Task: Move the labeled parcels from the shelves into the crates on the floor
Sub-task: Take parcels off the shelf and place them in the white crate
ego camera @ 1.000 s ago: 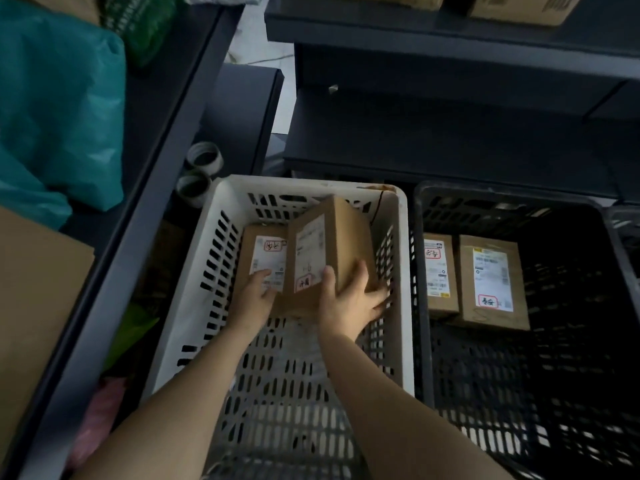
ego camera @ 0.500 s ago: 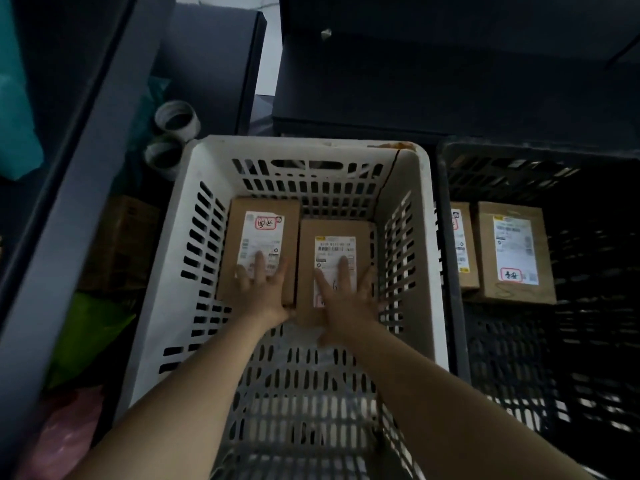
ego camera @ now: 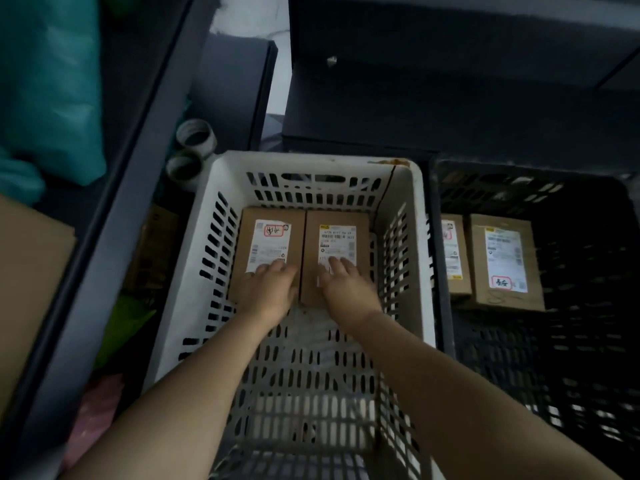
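The left grip [ego camera: 268, 289] covers the near end of the left parcel [ego camera: 250, 244] and its label's lower edge. The right grip [ego camera: 346, 289] hides the near end of the right parcel [ego camera: 311, 244]. Fine label print is too blurred to read. A teal bag [ego camera: 48, 81] runs off the left edge.

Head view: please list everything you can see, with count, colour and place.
White crate: 1, white, centre floor.
Black crate: 1, black, right of it.
White-crate parcels: 2, brown, white labels, side by side at far end.
Black-crate parcels: 2, brown, labelled, side by side.
Tape rolls: 2, pale, floor by white crate's far left corner.
Bag: 1, teal, left shelf.
Shelves: 2, dark grey, left and behind.
Cardboard box: 1, brown, left edge.
Hands: 2; left hand rests on left parcel, right hand on right parcel.
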The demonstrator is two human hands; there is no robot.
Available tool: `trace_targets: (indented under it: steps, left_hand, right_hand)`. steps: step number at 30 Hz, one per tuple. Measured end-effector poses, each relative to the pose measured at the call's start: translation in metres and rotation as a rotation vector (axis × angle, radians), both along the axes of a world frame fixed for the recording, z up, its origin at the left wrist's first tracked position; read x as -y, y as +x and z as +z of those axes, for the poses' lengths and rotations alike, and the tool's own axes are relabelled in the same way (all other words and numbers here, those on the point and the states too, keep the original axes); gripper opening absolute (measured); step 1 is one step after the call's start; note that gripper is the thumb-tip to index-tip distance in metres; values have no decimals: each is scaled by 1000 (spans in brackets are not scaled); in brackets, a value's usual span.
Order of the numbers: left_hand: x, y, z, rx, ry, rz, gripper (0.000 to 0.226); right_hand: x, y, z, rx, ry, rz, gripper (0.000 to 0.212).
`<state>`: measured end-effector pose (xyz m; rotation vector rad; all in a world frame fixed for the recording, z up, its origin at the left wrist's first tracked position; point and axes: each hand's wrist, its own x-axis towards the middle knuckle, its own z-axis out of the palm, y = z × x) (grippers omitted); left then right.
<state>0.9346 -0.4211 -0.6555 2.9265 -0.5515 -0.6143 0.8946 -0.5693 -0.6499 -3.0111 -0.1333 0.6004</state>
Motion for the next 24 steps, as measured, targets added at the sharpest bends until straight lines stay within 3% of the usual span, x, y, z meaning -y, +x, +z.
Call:
trace_targets:
  steps: [4, 9, 16, 24]
  left_hand:
    - [-5, -11, 70, 180, -47, 0, 32]
    - [-23, -53, 172, 366, 8, 63, 30]
    - [-59, -208, 363, 805, 106, 299, 16]
    - [-122, -417, 530, 1059, 398, 533, 15]
  right_hand:
    - [0, 0, 56, 176, 73, 119, 41]
    - [-7, -16, 158, 352, 129, 250, 40]
    - [-44, -101, 330, 759, 324, 573, 32]
    - [-146, -248, 502, 1084, 657, 946, 42]
